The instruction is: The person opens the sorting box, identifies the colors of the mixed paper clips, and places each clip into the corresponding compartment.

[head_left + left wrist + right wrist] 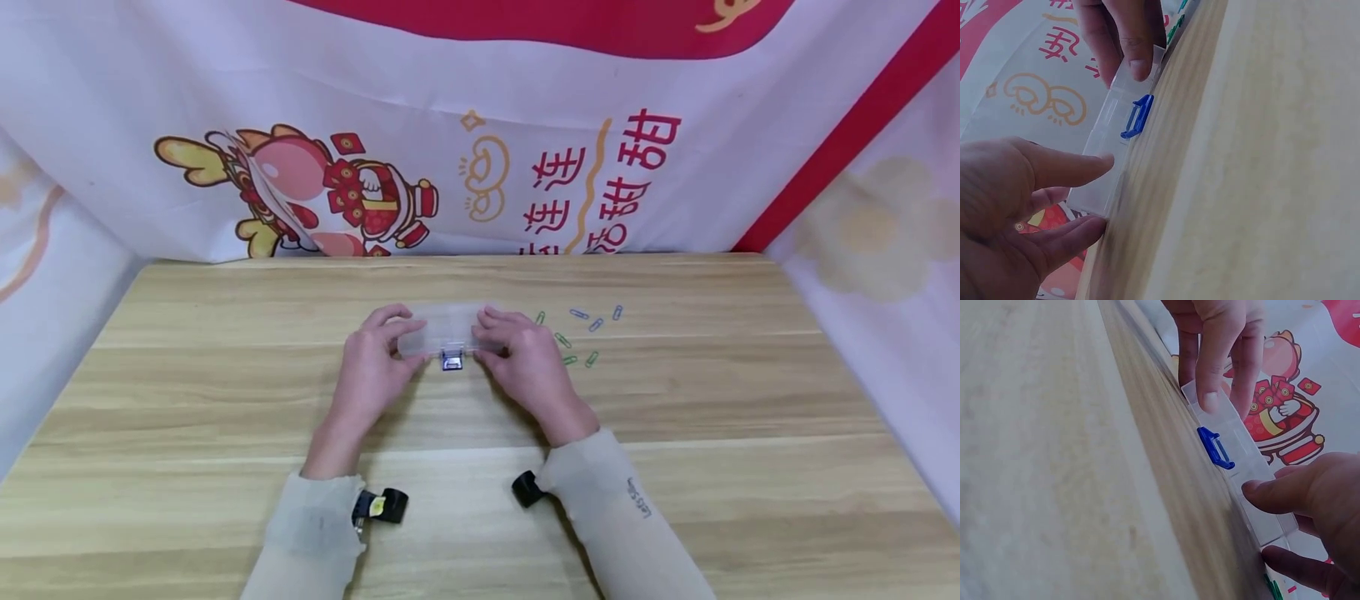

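A small translucent plastic box (448,327) with a blue latch (452,360) on its front lies mid-table, lid down. My left hand (405,337) grips its left end, thumb on the front and fingers over the top. My right hand (483,337) grips the right end the same way. In the left wrist view my left hand (1100,194) has its thumb on the box (1107,150), short of the latch (1137,117). The right wrist view shows my right hand (1260,520) pinching the box (1241,440) near the latch (1215,448).
Several green and blue paper clips (581,337) lie loose on the wooden table (675,400) just right of my right hand. A printed cloth backdrop (480,167) walls in the table's back and sides.
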The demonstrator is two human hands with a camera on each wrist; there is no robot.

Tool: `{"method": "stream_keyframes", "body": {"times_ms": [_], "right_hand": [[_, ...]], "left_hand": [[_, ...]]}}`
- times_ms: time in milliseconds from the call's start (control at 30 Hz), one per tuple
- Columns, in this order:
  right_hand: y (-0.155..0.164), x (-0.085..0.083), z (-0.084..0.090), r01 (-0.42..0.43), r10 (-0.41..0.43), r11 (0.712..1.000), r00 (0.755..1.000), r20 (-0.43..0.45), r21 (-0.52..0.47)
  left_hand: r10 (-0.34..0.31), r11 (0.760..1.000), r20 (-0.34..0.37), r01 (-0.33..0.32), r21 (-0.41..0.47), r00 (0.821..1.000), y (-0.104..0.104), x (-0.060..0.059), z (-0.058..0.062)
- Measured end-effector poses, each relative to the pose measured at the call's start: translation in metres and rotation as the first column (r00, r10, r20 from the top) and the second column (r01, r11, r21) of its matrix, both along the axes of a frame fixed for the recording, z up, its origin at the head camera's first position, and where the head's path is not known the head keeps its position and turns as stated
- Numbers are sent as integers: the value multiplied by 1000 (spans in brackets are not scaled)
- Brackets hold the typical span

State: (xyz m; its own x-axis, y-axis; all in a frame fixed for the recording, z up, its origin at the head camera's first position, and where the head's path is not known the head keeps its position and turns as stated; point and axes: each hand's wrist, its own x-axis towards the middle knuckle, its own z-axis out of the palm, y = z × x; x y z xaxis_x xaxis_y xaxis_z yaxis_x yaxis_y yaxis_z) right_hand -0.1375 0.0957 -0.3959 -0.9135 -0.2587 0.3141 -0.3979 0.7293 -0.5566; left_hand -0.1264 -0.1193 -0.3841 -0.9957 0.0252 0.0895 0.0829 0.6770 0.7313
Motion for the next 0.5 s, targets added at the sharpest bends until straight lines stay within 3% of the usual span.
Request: {"method": "stream_keyframes", "body": {"times_ms": [133, 333, 500], "right_hand": [[-1, 1, 1, -8, 8, 1000, 1000, 1, 21], [1, 2, 4, -16, 15, 998, 1000, 20, 60], [7, 3, 9, -10, 6, 992, 999, 33, 127]], "left_hand": [[2, 1000, 69, -3, 20, 998, -4, -2, 1], [-70, 998, 133, 69, 7, 989, -12, -4, 0], [-74, 996, 188, 62, 71, 979, -16, -6, -4]]}}
